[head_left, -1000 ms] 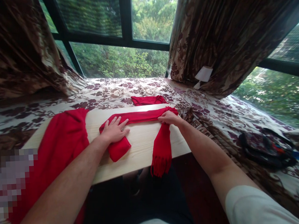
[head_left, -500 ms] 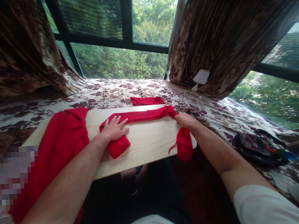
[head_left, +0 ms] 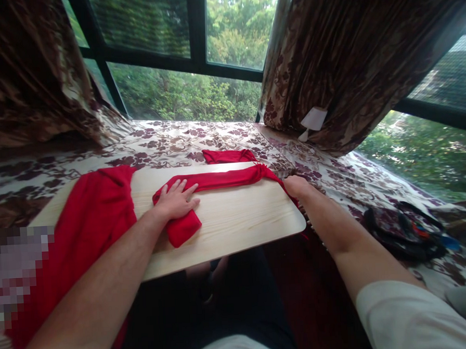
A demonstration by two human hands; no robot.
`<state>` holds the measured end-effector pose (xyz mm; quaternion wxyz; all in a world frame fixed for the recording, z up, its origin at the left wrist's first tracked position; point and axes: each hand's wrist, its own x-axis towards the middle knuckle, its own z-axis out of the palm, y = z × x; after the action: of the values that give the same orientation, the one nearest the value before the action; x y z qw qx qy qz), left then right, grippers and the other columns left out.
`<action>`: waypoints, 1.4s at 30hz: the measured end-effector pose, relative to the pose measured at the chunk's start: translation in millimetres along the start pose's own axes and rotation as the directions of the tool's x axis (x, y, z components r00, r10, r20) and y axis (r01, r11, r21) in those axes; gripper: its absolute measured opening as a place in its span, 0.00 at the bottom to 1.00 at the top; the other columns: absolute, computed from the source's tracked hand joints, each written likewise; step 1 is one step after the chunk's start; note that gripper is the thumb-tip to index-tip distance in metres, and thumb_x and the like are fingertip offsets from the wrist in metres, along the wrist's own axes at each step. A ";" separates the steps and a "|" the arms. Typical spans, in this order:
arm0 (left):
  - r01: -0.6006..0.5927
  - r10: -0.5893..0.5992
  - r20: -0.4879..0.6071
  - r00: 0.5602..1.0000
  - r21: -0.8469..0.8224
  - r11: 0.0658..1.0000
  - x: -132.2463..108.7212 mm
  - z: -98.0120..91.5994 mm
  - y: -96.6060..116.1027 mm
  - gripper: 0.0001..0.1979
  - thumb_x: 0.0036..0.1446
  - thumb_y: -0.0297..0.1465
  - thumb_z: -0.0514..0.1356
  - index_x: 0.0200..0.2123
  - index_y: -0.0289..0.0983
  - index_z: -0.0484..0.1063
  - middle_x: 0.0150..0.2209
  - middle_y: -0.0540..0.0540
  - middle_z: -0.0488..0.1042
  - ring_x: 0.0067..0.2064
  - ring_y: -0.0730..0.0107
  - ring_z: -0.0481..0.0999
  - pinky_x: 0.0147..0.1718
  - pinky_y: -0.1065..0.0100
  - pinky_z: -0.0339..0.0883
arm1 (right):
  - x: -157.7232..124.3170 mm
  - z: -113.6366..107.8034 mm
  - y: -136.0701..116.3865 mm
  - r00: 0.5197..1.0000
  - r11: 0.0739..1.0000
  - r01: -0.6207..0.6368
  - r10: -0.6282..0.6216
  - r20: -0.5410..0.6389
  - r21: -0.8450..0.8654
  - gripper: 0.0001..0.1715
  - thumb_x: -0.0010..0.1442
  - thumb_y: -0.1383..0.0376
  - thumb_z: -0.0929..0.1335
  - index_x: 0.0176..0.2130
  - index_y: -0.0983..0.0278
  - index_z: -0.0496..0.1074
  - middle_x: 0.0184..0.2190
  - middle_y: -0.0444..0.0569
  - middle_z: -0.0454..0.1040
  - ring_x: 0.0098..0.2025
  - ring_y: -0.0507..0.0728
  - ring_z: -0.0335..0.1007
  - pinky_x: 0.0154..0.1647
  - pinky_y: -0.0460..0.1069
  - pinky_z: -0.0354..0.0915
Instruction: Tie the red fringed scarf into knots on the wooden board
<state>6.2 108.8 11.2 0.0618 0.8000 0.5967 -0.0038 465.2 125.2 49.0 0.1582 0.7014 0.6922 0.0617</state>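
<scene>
A red scarf (head_left: 225, 178) lies in a long narrow strip across a pale wooden board (head_left: 235, 216). My left hand (head_left: 177, 201) rests flat on its left part, fingers spread, where the strip bends round and its short end points toward me. Past a bunched, knot-like spot with loose fringe, the scarf stretches tight to my right hand (head_left: 296, 188), which is closed on it beyond the board's right edge. The far end under that hand is mostly hidden. To the left of my left hand, a larger red cloth (head_left: 98, 207) drapes over the board's left side.
Behind the board, another folded red cloth (head_left: 230, 156) lies on the floral cover (head_left: 169, 141). A small white lamp (head_left: 313, 119) stands near the right curtain (head_left: 328, 49). A black bag or strap bundle (head_left: 404, 233) lies at the right.
My right hand has moved slightly right and pulled the scarf tighter. The fringed end that hung over the board's right corner is out of sight there. My left hand stays in place.
</scene>
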 end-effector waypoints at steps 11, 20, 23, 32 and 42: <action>0.000 0.000 -0.004 1.000 0.001 1.000 -0.2 0.4 -0.2 0.37 0.63 0.57 0.43 0.72 0.52 0.47 0.75 0.41 0.41 0.75 0.52 0.38 0.67 0.40 0.33 | 18.1 -19.9 -66.7 0.896 0.974 0.180 -0.104 -0.432 0.138 0.23 0.62 0.72 0.63 0.54 0.63 0.75 0.55 0.57 0.74 0.56 0.61 0.68 0.56 0.50 0.63; 0.005 -0.005 0.001 1.000 -0.018 1.000 -0.2 -0.3 0.9 0.38 0.63 0.57 0.42 0.72 0.52 0.47 0.75 0.42 0.41 0.75 0.51 0.37 0.67 0.40 0.32 | 22.4 -21.1 -83.4 0.933 0.985 0.168 -0.145 -0.330 0.043 0.24 0.68 0.58 0.60 0.39 0.68 0.81 0.43 0.61 0.80 0.54 0.64 0.69 0.58 0.56 0.58; 0.007 -0.007 0.004 1.000 -0.020 1.000 0.3 -0.1 0.4 0.38 0.62 0.58 0.42 0.72 0.53 0.47 0.75 0.43 0.40 0.75 0.50 0.38 0.67 0.40 0.32 | 25.3 -24.5 -84.7 0.957 0.998 0.032 -0.015 -0.291 0.054 0.25 0.67 0.56 0.60 0.43 0.69 0.80 0.44 0.64 0.79 0.50 0.66 0.72 0.57 0.58 0.59; 0.002 -0.002 -0.013 1.000 -0.025 1.000 0.2 2.2 -0.7 0.38 0.62 0.58 0.43 0.72 0.53 0.47 0.75 0.43 0.41 0.75 0.50 0.38 0.67 0.40 0.32 | 63.3 -39.0 -77.0 0.972 0.987 0.076 -0.041 -0.231 0.145 0.37 0.58 0.68 0.67 0.66 0.54 0.64 0.69 0.52 0.57 0.69 0.67 0.50 0.66 0.62 0.54; 0.003 -0.004 -0.023 1.000 -0.015 1.000 0.0 2.3 0.0 0.38 0.62 0.57 0.43 0.72 0.53 0.48 0.75 0.45 0.42 0.75 0.52 0.39 0.67 0.41 0.32 | 87.4 -41.4 -69.3 0.964 0.918 0.082 0.026 -0.265 0.388 0.21 0.47 0.70 0.69 0.43 0.63 0.79 0.42 0.52 0.79 0.44 0.60 0.73 0.45 0.48 0.67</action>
<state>6.4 108.5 8.9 0.0610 0.7985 0.5989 0.0098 389.6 216.8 55.1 -0.0797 0.6941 0.7154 0.0113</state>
